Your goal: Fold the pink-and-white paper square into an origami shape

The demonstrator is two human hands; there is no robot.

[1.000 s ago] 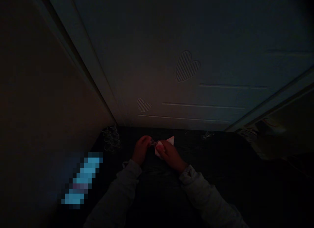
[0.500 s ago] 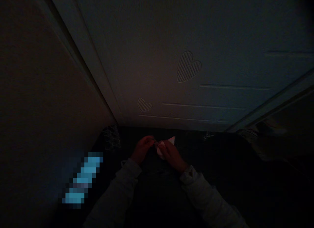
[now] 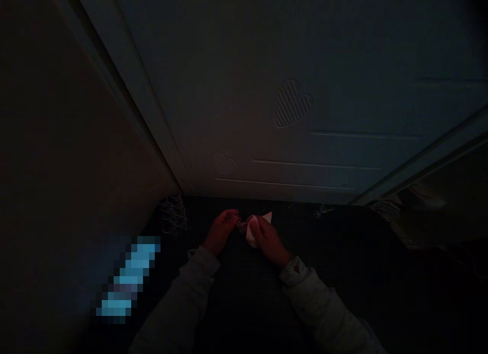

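The scene is very dark. My left hand (image 3: 221,231) is closed in a pinch on a small shiny object (image 3: 240,225) that I cannot make out. My right hand (image 3: 269,239) is closed on a white cloth or tissue (image 3: 254,229), pressed against that small object. Both hands meet over a dark ribbed surface (image 3: 247,277), close to a pale door.
A pale door (image 3: 290,105) with embossed heart shapes stands right behind the hands. Clear glassy items lie at the left (image 3: 173,214) and at the back right (image 3: 323,209). A blue glowing blurred strip (image 3: 127,280) lies at lower left. A wall rises on the left.
Both hands stay together in nearly the same place; the right hand and its cloth have shifted slightly against the small object. The picture has grown a little darker.
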